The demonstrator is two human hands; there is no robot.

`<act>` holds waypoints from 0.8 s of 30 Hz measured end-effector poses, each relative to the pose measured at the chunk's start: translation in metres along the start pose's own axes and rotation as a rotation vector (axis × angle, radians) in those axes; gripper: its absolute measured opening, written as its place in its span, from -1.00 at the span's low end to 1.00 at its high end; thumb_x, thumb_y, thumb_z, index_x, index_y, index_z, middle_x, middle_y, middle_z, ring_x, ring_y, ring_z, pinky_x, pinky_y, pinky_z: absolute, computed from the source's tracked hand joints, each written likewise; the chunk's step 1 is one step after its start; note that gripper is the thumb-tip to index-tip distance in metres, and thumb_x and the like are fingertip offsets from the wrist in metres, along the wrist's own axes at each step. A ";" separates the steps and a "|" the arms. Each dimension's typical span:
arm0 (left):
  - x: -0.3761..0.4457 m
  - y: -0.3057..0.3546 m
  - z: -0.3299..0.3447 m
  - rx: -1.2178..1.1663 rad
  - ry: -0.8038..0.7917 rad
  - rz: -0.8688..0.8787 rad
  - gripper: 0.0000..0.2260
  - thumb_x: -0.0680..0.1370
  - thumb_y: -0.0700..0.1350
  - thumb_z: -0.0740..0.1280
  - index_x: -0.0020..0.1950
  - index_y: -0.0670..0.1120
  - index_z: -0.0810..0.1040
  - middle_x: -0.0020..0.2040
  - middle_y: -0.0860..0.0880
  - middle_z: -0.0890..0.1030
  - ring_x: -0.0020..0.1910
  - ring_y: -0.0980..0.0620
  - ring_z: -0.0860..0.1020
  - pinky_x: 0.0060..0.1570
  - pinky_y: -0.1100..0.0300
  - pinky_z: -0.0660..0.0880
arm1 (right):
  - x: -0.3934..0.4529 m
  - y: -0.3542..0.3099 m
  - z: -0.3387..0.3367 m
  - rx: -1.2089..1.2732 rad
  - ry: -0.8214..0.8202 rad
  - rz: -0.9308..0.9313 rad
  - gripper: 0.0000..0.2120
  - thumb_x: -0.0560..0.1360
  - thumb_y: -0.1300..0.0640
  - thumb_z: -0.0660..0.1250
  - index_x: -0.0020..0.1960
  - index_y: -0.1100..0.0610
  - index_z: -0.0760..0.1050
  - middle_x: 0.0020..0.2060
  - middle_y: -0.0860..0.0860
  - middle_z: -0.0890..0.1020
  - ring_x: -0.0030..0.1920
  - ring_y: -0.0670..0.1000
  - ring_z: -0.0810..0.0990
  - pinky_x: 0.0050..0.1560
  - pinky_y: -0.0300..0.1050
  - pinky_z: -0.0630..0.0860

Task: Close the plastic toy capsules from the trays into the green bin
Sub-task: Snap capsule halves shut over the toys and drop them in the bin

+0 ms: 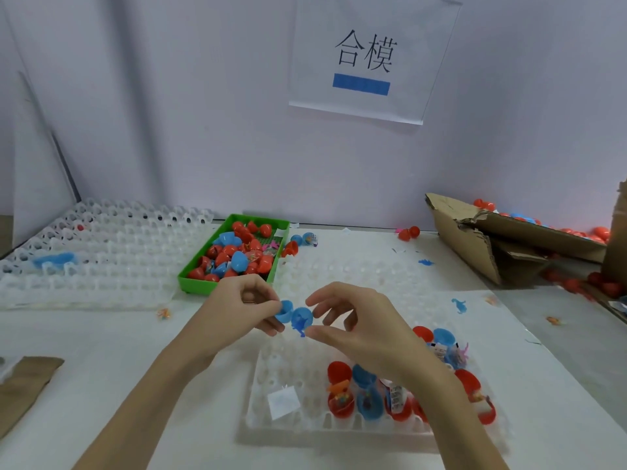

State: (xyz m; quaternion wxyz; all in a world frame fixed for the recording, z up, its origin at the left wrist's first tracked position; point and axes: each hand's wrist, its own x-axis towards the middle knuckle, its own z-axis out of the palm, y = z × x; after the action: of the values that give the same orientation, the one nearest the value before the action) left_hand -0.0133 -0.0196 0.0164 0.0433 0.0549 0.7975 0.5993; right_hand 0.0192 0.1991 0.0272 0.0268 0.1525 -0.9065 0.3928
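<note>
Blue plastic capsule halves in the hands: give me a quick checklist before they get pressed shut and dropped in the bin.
1. Left hand pinches the empty blue plastic capsule half: ok.
2. Right hand pinches the other blue capsule half: ok.
3. Small blue toy figure fully inside its half: not ok, it sticks out below.
4. Halves joined: not ok, not yet closed.
5. Green plastic bin has room: ok, though already holding many capsules.
6. Rims aligned: cannot tell.

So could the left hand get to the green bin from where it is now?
Probably yes: the green bin sits just beyond the left hand with nothing between, though that hand holds a blue capsule half.
</note>
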 end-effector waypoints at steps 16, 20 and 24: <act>0.004 -0.003 -0.004 -0.090 0.147 -0.101 -0.96 0.62 -0.31 0.37 0.01 -0.29 0.60 -0.25 -0.13 0.74 -0.27 -0.16 0.75 -0.28 0.21 0.67 | -0.019 -0.032 0.008 -0.135 -0.404 -0.186 -0.71 0.42 -0.20 0.55 0.08 -0.15 0.63 -0.06 -0.23 0.58 0.00 -0.19 0.52 -0.05 -0.36 0.48; 0.007 -0.006 -0.005 -0.082 0.166 -0.101 -0.97 0.62 -0.31 0.36 0.01 -0.27 0.59 -0.25 -0.11 0.74 -0.27 -0.14 0.75 -0.30 0.24 0.66 | -0.021 -0.033 0.013 -0.186 -0.435 -0.186 -0.82 0.48 -0.10 0.53 0.04 -0.09 0.65 -0.09 -0.18 0.57 -0.04 -0.16 0.54 -0.04 -0.31 0.51; 0.007 -0.006 -0.004 -0.083 0.153 -0.097 -0.97 0.62 -0.30 0.36 0.01 -0.26 0.59 -0.24 -0.12 0.74 -0.27 -0.15 0.75 -0.30 0.24 0.66 | -0.021 -0.032 0.013 -0.191 -0.408 -0.221 -0.97 0.54 0.05 0.46 -0.02 -0.04 0.66 -0.11 -0.16 0.61 -0.06 -0.17 0.56 -0.06 -0.41 0.46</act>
State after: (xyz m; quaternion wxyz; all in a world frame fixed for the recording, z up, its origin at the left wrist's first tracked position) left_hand -0.0206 -0.0242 0.0122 0.0134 -0.0315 0.7746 0.6316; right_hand 0.0493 0.1743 0.0373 -0.0996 0.3233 -0.9040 0.2613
